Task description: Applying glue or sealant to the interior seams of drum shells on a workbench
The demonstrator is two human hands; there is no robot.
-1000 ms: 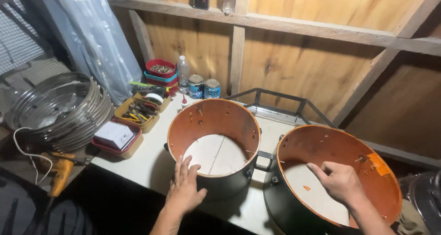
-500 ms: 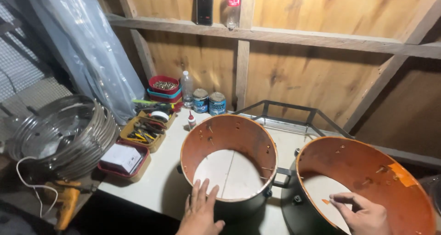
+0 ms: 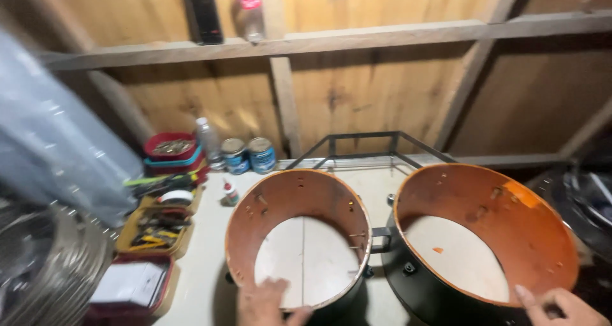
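Resting on the near rim of the smaller drum shell [image 3: 299, 237], the left hand [image 3: 271, 303] is lying flat w/ fingers spread, gripping nothing. The right hand [image 3: 561, 307] is pinching the near rim of the larger drum shell [image 3: 484, 237] at bottom right. Both orange-lined shells are sitting side by side on the pale counter [image 3: 207, 262], w/ two tins [image 3: 250, 155] & trays of tools [image 3: 156, 227] standing to the left.
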